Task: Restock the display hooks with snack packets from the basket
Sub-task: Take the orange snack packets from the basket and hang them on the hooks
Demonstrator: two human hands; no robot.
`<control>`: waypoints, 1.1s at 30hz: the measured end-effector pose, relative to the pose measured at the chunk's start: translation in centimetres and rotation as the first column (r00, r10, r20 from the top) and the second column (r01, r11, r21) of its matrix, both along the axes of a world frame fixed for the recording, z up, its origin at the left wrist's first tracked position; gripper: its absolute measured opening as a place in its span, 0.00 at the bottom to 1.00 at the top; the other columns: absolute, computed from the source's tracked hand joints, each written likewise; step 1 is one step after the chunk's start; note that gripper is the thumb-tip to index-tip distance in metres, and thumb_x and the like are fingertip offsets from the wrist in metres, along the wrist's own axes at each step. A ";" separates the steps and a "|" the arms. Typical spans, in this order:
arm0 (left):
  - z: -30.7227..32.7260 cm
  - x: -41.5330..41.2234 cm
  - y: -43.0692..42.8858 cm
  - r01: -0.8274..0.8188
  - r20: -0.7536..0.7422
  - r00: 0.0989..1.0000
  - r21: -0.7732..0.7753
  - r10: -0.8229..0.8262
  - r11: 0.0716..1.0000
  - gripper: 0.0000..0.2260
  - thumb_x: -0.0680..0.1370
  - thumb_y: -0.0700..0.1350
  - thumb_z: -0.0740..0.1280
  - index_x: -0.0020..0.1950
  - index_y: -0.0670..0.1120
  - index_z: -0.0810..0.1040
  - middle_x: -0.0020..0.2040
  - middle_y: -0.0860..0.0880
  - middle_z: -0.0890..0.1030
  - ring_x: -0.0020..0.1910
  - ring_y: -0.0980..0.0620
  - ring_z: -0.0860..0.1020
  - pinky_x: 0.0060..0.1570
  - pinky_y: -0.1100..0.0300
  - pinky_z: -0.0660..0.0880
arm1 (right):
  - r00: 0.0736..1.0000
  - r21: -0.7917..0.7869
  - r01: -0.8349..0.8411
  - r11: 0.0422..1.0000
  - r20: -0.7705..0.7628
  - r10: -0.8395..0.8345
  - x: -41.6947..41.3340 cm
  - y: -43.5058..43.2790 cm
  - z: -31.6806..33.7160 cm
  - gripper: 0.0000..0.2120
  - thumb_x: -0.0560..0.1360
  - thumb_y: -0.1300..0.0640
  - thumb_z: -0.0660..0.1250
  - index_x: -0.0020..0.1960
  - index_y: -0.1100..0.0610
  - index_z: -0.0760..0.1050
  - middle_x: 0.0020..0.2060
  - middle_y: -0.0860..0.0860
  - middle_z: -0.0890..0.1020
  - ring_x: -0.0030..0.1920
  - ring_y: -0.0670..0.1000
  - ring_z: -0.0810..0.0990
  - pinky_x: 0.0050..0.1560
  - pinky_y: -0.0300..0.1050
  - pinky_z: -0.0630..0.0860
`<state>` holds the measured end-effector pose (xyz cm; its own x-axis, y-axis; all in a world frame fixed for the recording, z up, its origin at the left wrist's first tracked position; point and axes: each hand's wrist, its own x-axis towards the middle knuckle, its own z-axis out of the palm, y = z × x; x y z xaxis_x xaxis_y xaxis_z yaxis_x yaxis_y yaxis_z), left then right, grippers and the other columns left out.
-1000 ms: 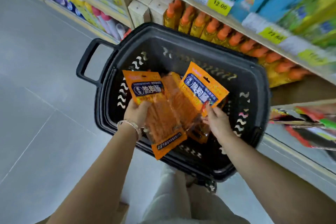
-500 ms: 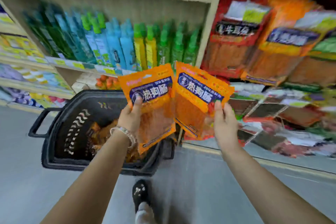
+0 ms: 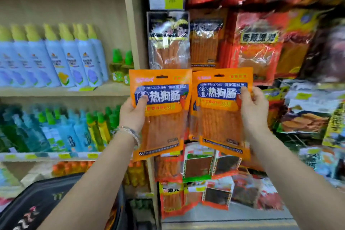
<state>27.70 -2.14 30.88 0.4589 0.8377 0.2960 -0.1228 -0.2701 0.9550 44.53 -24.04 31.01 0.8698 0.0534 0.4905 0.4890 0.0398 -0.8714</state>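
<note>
Two orange snack packets are held upright, side by side, in front of the hanging display. The left packet is gripped at its left edge by the left hand: the thumb is pressed on the blue label, and the fingers are curled behind the packet, out of sight. The right packet is pinched at its upper right edge by the right hand, with the fingers wrapped round that edge. The inner edges of the two packets meet, and an orange edge of a further packet is seen behind the right one. A hang slot is seen at the top of each packet. A bracelet is worn on the left wrist. The black basket is seen at lower left, under the left forearm, below shelves stocked with spray bottles.
</note>
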 end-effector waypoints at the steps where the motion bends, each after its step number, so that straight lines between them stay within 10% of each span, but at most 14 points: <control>1: 0.9 1.2 0.2 -0.009 0.027 1.000 0.014 0.009 1.000 0.10 0.78 0.46 0.65 0.37 0.54 0.76 0.28 0.62 0.79 0.30 0.67 0.77 0.32 0.72 0.73 | 1.000 0.038 0.009 0.999 0.002 -0.010 1.0 0.4 1.4 0.11 0.78 0.49 0.60 0.39 0.47 0.76 0.37 0.45 0.80 0.38 0.43 0.77 0.40 0.43 0.72; 5: 4.3 5.3 1.0 -0.020 0.087 0.996 0.055 0.016 0.998 0.12 0.77 0.50 0.66 0.34 0.55 0.73 0.26 0.61 0.76 0.24 0.69 0.73 0.25 0.75 0.69 | 1.000 0.173 0.007 0.985 0.011 -0.009 5.2 2.5 6.0 0.12 0.79 0.49 0.62 0.37 0.51 0.73 0.30 0.42 0.74 0.28 0.35 0.71 0.29 0.29 0.67; 13: 8.4 11.4 3.8 0.053 0.136 0.988 0.137 -0.072 0.989 0.09 0.76 0.54 0.67 0.37 0.53 0.77 0.27 0.65 0.79 0.27 0.68 0.76 0.25 0.75 0.69 | 0.985 0.333 -0.113 0.936 -0.089 0.150 11.5 5.9 11.7 0.13 0.77 0.51 0.64 0.35 0.53 0.74 0.32 0.46 0.81 0.36 0.47 0.78 0.41 0.43 0.72; 18: 9.1 13.7 5.0 0.125 0.135 0.981 0.109 -0.140 0.986 0.09 0.75 0.56 0.67 0.40 0.53 0.79 0.34 0.57 0.84 0.35 0.56 0.83 0.38 0.58 0.77 | 0.963 0.383 -0.162 0.910 -0.141 0.231 13.3 7.4 13.7 0.10 0.77 0.52 0.65 0.37 0.51 0.75 0.28 0.43 0.82 0.30 0.43 0.80 0.30 0.35 0.73; 27: 9.6 15.6 5.1 0.177 0.093 0.978 0.096 -0.186 0.980 0.11 0.76 0.57 0.65 0.45 0.50 0.77 0.32 0.56 0.83 0.29 0.58 0.81 0.25 0.66 0.73 | 0.952 0.316 -0.166 0.934 -0.195 0.235 15.2 8.5 15.9 0.05 0.78 0.53 0.63 0.44 0.52 0.74 0.31 0.46 0.80 0.24 0.42 0.77 0.21 0.29 0.66; 33: 9.8 16.1 4.7 0.184 0.114 0.975 0.078 -0.192 0.980 0.11 0.76 0.57 0.65 0.47 0.50 0.77 0.33 0.57 0.83 0.31 0.59 0.82 0.27 0.66 0.73 | 0.975 0.182 -0.118 0.976 -0.165 0.148 16.4 8.6 16.0 0.10 0.77 0.53 0.64 0.41 0.58 0.73 0.42 0.54 0.79 0.42 0.52 0.76 0.41 0.45 0.70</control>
<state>43.80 2.54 40.67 0.5636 0.7164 0.4112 -0.2903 -0.2942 0.9106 60.88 -15.42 47.03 0.9339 0.1038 0.3421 0.3087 0.2488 -0.9180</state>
